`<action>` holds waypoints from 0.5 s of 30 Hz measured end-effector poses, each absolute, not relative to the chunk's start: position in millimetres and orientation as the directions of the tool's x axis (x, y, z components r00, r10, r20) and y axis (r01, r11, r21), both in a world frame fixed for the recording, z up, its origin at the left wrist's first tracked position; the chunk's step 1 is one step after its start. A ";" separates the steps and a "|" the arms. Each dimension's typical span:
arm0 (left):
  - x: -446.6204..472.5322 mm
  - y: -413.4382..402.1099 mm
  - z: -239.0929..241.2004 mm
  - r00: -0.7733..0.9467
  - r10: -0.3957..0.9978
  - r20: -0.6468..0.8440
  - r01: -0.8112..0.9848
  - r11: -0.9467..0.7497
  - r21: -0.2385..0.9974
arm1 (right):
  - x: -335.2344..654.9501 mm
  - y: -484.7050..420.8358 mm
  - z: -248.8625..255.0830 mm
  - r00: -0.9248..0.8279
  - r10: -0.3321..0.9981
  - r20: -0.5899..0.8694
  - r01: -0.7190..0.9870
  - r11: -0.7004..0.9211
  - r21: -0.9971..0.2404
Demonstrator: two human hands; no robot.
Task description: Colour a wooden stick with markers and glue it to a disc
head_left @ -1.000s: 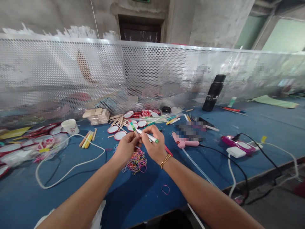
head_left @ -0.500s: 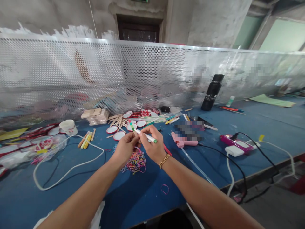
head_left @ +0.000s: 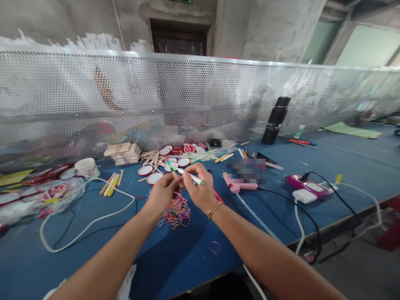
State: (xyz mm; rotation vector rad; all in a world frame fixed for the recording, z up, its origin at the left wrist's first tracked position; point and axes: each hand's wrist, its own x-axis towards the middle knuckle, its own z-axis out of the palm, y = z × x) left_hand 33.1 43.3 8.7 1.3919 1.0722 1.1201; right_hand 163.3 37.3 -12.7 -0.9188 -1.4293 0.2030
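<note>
Between the fingers of my left hand (head_left: pixel 164 192) is a flat wooden craft stick (head_left: pixel 169 165), its upper part coloured in red and green bands. My right hand (head_left: pixel 200 187) grips a white marker (head_left: pixel 196 178) with a green end, its tip pointing left toward the stick. Whether the tip touches the stick I cannot tell. Both hands are closed and close together. Below them lies a heap of coloured rubber bands (head_left: pixel 175 211), partly covered by my left hand. One pink rubber band (head_left: pixel 215 247) lies apart, nearer the table's front edge.
Behind the hands are loose craft sticks (head_left: pixel 152 157) and red-rimmed white discs (head_left: pixel 155 178). To the left stand a paper cup (head_left: pixel 87 168) and several markers (head_left: pixel 111 185) beside a looped white cable (head_left: pixel 93 216). A pink glue gun (head_left: pixel 233 183), black bottle (head_left: pixel 276 121) and purple power strip (head_left: pixel 308 187) are right.
The coloured stick has shifted slightly and leans more to the left, with the marker tip a little apart from its bands. Both hands keep their holds; the whole view has moved slightly.
</note>
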 end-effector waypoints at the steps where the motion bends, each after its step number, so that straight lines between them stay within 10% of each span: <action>1: 33.4 43.3 8.9 0.173 0.981 0.086 0.040 -0.094 0.995 | 163.3 37.0 -12.3 0.192 0.625 0.757 0.392 0.658 -0.643; 15: 34.5 40.7 12.9 0.177 0.981 0.082 0.040 -0.091 0.995 | 163.6 37.7 -11.4 0.171 0.630 0.758 0.385 0.665 -0.640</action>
